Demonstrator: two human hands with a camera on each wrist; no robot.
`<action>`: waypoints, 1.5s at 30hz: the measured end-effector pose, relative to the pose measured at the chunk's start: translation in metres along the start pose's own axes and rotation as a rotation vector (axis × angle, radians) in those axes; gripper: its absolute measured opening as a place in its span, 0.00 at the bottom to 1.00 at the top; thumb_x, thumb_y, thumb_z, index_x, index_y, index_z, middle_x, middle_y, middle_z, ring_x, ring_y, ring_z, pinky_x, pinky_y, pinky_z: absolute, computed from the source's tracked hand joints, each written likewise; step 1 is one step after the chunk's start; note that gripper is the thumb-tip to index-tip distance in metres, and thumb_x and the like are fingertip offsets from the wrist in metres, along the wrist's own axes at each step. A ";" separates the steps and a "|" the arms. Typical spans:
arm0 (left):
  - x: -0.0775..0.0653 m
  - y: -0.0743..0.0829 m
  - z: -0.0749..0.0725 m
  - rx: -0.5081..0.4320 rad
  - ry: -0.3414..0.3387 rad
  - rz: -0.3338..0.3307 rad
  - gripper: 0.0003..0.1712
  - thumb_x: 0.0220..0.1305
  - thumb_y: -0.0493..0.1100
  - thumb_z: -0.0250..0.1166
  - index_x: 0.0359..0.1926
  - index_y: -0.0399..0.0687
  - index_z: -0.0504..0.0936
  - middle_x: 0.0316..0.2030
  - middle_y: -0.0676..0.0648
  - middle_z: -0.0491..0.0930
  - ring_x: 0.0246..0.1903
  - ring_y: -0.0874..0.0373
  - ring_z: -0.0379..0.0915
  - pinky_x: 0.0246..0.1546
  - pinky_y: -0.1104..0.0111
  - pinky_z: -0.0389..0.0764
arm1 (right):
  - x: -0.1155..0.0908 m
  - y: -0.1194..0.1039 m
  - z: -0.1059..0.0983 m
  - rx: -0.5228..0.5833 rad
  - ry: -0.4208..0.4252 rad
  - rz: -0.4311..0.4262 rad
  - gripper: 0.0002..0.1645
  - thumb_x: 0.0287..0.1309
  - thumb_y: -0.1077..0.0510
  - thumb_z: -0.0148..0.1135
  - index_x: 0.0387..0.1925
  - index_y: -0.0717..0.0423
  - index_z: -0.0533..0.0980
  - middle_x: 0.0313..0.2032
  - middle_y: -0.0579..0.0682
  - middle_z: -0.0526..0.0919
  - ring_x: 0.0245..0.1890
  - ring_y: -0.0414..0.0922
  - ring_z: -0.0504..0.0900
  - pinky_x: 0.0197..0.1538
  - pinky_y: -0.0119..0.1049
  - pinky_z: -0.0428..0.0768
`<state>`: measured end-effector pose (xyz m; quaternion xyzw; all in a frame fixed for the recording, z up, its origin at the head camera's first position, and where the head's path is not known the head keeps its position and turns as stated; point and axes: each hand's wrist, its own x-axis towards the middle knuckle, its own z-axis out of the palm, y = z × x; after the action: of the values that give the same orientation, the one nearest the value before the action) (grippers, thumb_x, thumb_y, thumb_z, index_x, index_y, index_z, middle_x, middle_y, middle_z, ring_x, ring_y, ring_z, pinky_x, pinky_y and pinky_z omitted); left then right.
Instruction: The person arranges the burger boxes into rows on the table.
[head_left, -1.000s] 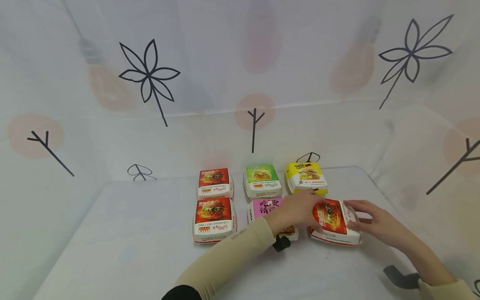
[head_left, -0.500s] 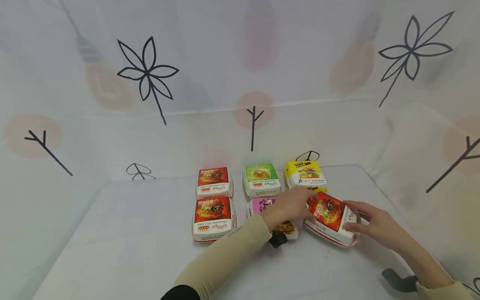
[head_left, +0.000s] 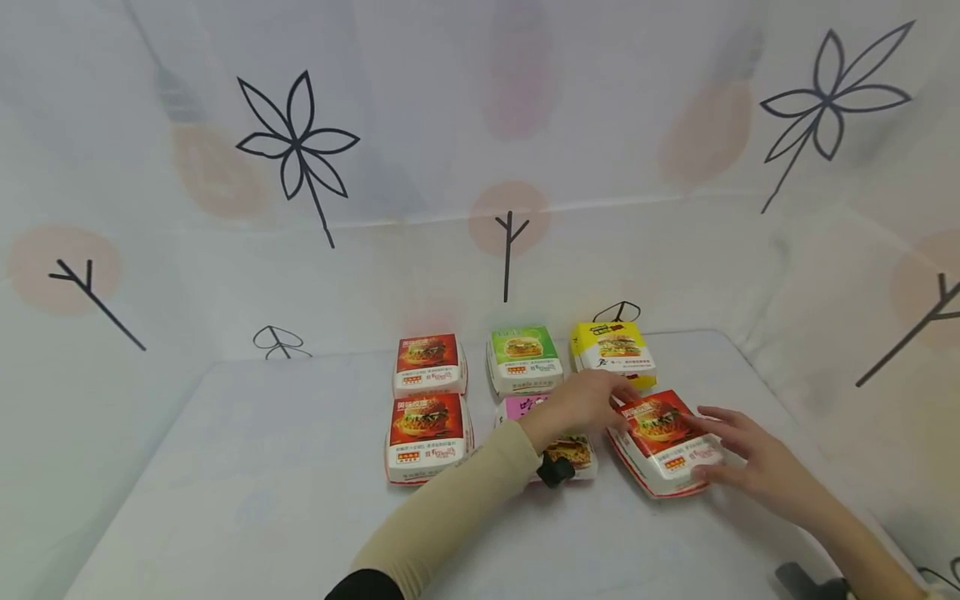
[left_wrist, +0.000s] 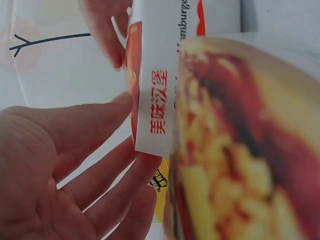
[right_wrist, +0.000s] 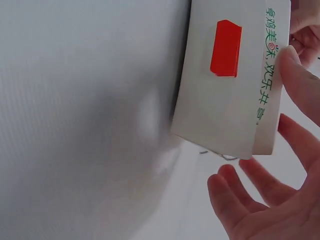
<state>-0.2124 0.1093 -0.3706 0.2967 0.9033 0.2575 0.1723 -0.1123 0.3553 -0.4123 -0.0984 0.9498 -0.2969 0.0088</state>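
Observation:
A red-topped white burger box sits turned at an angle on the right side of the table, between both hands. My left hand is at its left edge, fingertips touching it. In the left wrist view the left thumb lies against the lid's edge and the fingers stretch out past the box end. From the right, my right hand reaches the box with spread fingers. The right wrist view shows the right thumb at the lid's edge and the other fingers loosely extended, some apart from the box.
Beneath my left forearm is a pink burger box, partly hidden. Behind stand a green box and a yellow box. Two red boxes, a rear one and a front one, are at the left. A patterned cloth wall borders the table.
Between my hands the red burger box has turned, its printed front now facing more toward me. Both hands moved with it, and the right hand's fingers are now more spread.

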 end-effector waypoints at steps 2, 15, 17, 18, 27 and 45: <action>0.001 0.000 0.001 -0.008 -0.011 0.004 0.24 0.59 0.50 0.74 0.57 0.70 0.82 0.52 0.67 0.78 0.45 0.66 0.69 0.46 0.71 0.72 | -0.001 -0.002 0.003 -0.001 -0.010 0.002 0.45 0.50 0.48 0.77 0.66 0.61 0.71 0.65 0.68 0.64 0.61 0.70 0.65 0.51 0.70 0.73; 0.007 -0.001 0.003 0.033 -0.008 -0.030 0.26 0.57 0.55 0.74 0.58 0.74 0.82 0.57 0.63 0.77 0.43 0.63 0.68 0.41 0.71 0.71 | 0.003 -0.008 0.015 0.031 -0.008 -0.002 0.51 0.49 0.46 0.77 0.71 0.58 0.66 0.69 0.68 0.61 0.62 0.71 0.66 0.52 0.66 0.76; 0.007 0.000 0.002 0.044 -0.011 -0.035 0.25 0.58 0.55 0.74 0.58 0.74 0.82 0.57 0.63 0.78 0.43 0.63 0.68 0.40 0.72 0.71 | 0.004 -0.007 0.015 0.023 0.000 -0.012 0.52 0.48 0.45 0.78 0.71 0.57 0.66 0.69 0.67 0.61 0.62 0.71 0.67 0.52 0.65 0.76; 0.008 0.000 0.002 0.050 -0.012 -0.037 0.25 0.59 0.55 0.73 0.58 0.74 0.82 0.57 0.63 0.78 0.43 0.63 0.68 0.40 0.72 0.70 | 0.005 -0.007 0.015 0.021 0.004 -0.015 0.51 0.48 0.45 0.77 0.71 0.57 0.66 0.69 0.67 0.62 0.63 0.70 0.66 0.52 0.63 0.77; 0.008 0.004 -0.002 0.084 -0.033 -0.073 0.27 0.56 0.57 0.75 0.58 0.77 0.82 0.59 0.62 0.76 0.46 0.63 0.69 0.46 0.69 0.72 | 0.012 -0.009 0.017 0.006 0.010 0.032 0.52 0.47 0.46 0.78 0.71 0.56 0.67 0.69 0.67 0.62 0.64 0.69 0.64 0.52 0.57 0.78; 0.007 0.001 -0.006 0.167 -0.026 -0.076 0.29 0.56 0.58 0.74 0.60 0.76 0.79 0.59 0.62 0.76 0.45 0.61 0.69 0.48 0.66 0.73 | 0.024 -0.020 0.018 0.039 0.010 0.035 0.53 0.47 0.46 0.78 0.71 0.59 0.66 0.69 0.69 0.60 0.65 0.70 0.62 0.55 0.60 0.75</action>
<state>-0.2202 0.1115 -0.3662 0.2790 0.9299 0.1707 0.1684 -0.1313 0.3242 -0.4152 -0.0801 0.9455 -0.3154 0.0109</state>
